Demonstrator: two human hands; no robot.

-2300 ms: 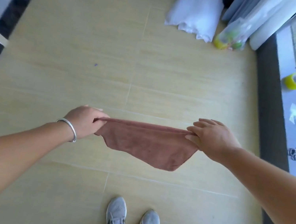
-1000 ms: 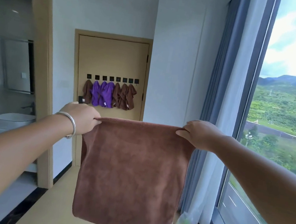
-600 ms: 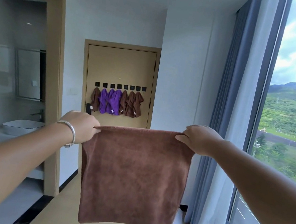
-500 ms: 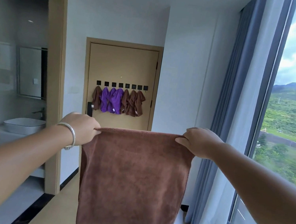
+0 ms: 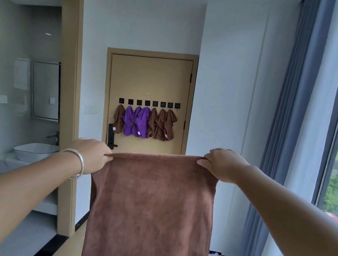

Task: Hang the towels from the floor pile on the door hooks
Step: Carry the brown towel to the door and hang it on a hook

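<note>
Brown towel hangs flat between your hands, spread at chest height, facing door. Your left hand pinches top left corner; your right hand pinches top right corner. Door hooks run across door's middle; seven carry brown and purple towels, rightmost hook bare.

My view: both forearms bare, no sleeves in frame. Left hand: plain silver bangle on wrist, smooth, rounded, lower left of centre. Right hand: wrist unadorned, fingers ringless.
</note>
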